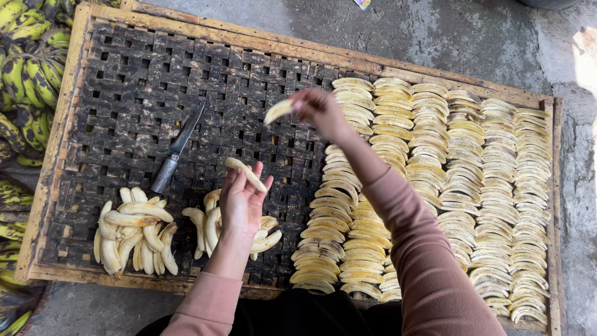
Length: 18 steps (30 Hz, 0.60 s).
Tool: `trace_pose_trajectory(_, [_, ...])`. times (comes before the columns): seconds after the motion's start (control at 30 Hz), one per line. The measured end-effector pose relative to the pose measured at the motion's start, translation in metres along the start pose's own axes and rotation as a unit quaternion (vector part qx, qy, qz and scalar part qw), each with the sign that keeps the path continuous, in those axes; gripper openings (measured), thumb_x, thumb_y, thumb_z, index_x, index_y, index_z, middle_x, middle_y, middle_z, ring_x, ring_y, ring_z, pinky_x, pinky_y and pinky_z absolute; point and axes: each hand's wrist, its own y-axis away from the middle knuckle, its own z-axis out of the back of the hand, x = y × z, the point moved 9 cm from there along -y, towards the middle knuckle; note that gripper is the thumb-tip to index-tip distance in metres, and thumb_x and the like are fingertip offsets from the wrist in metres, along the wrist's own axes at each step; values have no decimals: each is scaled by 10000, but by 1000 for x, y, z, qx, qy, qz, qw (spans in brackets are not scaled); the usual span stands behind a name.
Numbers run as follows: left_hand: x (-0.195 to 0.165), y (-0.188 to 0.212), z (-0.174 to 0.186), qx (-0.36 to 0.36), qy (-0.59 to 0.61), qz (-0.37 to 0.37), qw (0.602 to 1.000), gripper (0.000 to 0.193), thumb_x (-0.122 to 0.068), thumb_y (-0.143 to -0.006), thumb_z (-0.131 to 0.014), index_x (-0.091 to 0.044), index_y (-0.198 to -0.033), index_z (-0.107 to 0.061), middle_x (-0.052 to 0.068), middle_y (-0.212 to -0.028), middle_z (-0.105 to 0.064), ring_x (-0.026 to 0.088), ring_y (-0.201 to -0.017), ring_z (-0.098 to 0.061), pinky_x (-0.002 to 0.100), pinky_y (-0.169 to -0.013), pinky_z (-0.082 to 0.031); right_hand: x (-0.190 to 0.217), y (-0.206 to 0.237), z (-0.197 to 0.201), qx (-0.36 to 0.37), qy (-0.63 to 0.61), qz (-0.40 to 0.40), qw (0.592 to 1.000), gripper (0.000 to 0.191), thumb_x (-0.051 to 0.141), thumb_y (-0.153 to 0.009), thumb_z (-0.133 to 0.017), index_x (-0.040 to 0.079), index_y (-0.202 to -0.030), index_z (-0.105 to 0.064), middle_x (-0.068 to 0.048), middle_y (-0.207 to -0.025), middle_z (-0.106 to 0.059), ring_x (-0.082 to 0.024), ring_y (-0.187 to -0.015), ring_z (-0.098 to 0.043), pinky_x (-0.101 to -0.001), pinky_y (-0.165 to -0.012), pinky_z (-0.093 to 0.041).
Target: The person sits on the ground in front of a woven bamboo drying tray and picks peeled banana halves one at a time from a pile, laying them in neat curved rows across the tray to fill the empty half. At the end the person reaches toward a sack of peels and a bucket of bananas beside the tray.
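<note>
Two banana slices in hand: left hand (241, 202) pinches one (245, 173), right hand (318, 109) pinches another (278, 111) above the rack (143, 93). Laying step; next placement needs alignment with rows (429, 168).

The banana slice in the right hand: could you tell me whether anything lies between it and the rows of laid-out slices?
Nothing visible does. The right hand holds the banana slice above bare woven tray, just left of the nearest row of slices. The knife lies farther left.
</note>
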Motion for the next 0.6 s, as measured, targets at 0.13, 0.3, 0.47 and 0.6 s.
trace_pose_trajectory(0.13, [-1,1,-15,81,-18,-19,996,213,-179,-1050,-565,-119,-1254,-557,-2,-1008,-592,97,-885,-612,356,-885,-572,-34,-55,134,-227,115,34,967,103,60,-949,-722,49,-1050,-741,-45,-956,-782,-65,-778,-715,-229,-657,-604])
trace_pose_trajectory(0.3, [-1,3,-26,115,-110,-61,985,418,-151,-1031,-559,-147,-1449,-544,-31,-1042,-596,49,-862,-574,272,-847,-526,-72,-49,195,-308,196,-10,931,110,80,-868,-822,44,-954,-763,-41,-859,-769,-75,-755,-704,-227,-658,-577])
trace_pose_trajectory(0.47, [-5,9,-25,101,-144,-63,982,337,-226,-1066,-512,-74,-1357,-588,-25,-1056,-583,60,-917,-598,302,-898,-570,-49,-37,189,-350,364,2,863,116,52,-767,-851,82,-857,-785,-100,-849,-746,-224,-860,-687,-351,-767,-553])
trace_pose_trajectory(0.6, [-12,15,-29,110,-156,-73,979,340,-227,-1074,-512,-76,-1367,-594,-18,-1041,-565,63,-934,-583,303,-907,-567,-37,-23,183,-371,422,45,826,154,-14,-778,-791,107,-873,-807,-146,-940,-695,-321,-945,-629,-432,-831,-513])
